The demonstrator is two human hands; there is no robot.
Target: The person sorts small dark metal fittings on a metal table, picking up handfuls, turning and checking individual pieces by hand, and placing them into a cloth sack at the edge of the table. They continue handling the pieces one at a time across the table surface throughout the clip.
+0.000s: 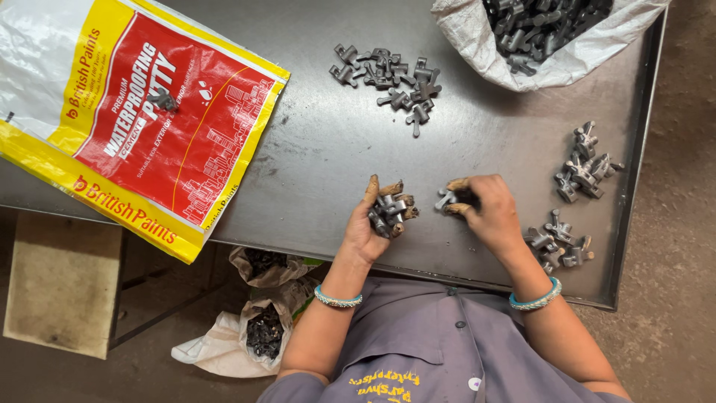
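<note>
Head view, looking down on a dark metal tabletop (pixel 328 149). The left hand (pixel 373 224) is cupped and clenched around a handful of small dark metal castings (pixel 388 211), held just above the near edge of the tabletop. The right hand (pixel 485 211), just beside the left, pinches a single casting (pixel 446 198) between thumb and fingertips. Both wrists carry beaded bangles (pixel 535 301).

Containers: at the far right corner of the tabletop stands an open white woven sack (pixel 485 45), filled with dark castings of the same kind. At the left end of the tabletop lies a flat, printed sack in white, yellow and red (pixel 112 112), overhanging the edge; one lone casting (pixel 162 98) rests on it. Below the near edge of the tabletop, on the floor, sit two open bags (pixel 257 321), each holding dark metal pieces.

Loose groups on the tabletop: one pile (pixel 391 78) lies at the far middle, near the white sack; a second pile (pixel 585 166) lies toward the right edge; a third pile (pixel 556 242) lies at the near right, just beside the right wrist.
</note>
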